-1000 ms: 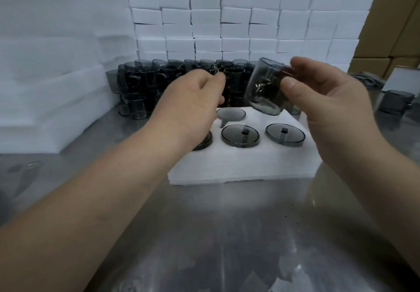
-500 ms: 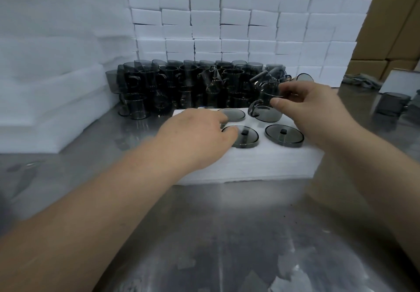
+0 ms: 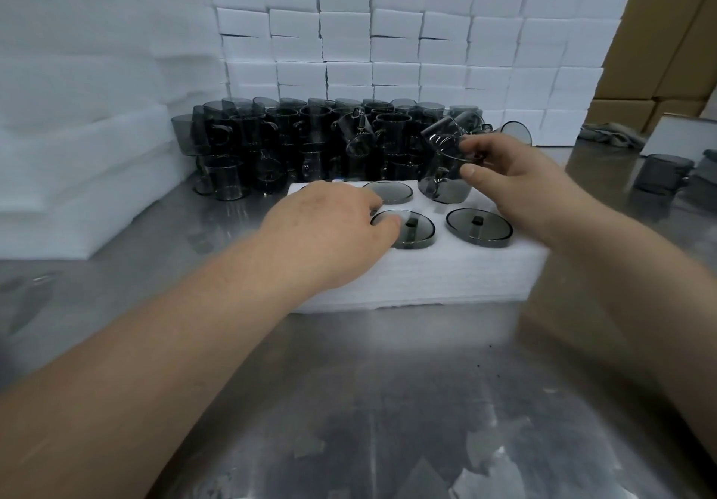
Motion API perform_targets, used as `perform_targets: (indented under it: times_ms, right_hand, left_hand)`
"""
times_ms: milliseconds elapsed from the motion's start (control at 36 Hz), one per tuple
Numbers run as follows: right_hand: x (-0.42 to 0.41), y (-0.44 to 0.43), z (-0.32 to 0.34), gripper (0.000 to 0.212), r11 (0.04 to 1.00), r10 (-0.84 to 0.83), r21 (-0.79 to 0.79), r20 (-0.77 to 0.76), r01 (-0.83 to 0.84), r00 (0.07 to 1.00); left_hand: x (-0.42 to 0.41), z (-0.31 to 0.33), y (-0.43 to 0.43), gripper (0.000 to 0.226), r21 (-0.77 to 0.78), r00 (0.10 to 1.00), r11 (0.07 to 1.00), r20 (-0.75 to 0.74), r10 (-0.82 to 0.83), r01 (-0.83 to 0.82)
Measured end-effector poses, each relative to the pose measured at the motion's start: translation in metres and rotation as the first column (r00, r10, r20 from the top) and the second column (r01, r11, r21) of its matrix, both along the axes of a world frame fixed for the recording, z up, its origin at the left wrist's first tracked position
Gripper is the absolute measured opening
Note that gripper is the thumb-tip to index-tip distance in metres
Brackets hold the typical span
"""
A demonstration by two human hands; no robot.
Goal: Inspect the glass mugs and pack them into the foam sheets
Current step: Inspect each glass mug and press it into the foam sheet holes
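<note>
No text, label, brand, number or sign can be read. Nothing legible is seen on the foam sheet [image 3: 426, 277] under the left hand [image 3: 333, 230], on the mug [image 3: 446, 176] gripped by the right hand [image 3: 516, 184], on the glass mugs [image 3: 287, 141] behind both hands, or on the cardboard boxes [image 3: 675, 33] beyond the right hand.

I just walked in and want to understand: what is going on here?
A person is filling a white foam sheet on a steel table. The right hand holds one dark glass mug, tilted, above the sheet's far right corner. The left hand rests on the sheet beside seated mugs. More mugs wait behind.
</note>
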State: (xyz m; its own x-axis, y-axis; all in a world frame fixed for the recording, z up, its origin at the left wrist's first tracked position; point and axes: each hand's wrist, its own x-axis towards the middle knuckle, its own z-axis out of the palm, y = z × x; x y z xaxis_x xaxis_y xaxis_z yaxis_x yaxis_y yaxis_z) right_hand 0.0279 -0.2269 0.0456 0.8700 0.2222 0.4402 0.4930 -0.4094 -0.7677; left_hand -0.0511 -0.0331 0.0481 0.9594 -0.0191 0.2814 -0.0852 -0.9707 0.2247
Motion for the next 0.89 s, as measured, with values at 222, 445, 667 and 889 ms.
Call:
perform_targets:
  times_ms: [222,445,667,889]
  right_hand:
    - [0.0006,-0.0016,-0.0007,0.03,0.995,-0.013,-0.102,0.051,0.018,0.999]
    - [0.0003,-0.0039,0.0004,0.036,0.97,-0.009,-0.241,0.108,0.035,0.994]
    - [0.0038,-0.0042,0.0004,0.036,0.931,0.006,-0.361,0.147,0.049,0.989]
    - [0.0042,-0.0046,0.0005,0.037,0.911,-0.045,-0.399,0.163,0.107,0.986]
  left_hand:
    - [-0.001,0.0002,-0.0005,0.037,0.01,1.0,1.0,0.009,-0.008,0.008]
    - [-0.0015,-0.0006,-0.0002,0.037,-0.003,1.0,1.0,0.02,-0.021,0.021]
    - [-0.001,-0.0012,-0.0003,0.038,0.004,0.999,1.0,0.029,-0.028,0.028]
    - [-0.0012,-0.0012,-0.001,0.038,0.006,0.999,1.0,0.037,-0.025,0.025]
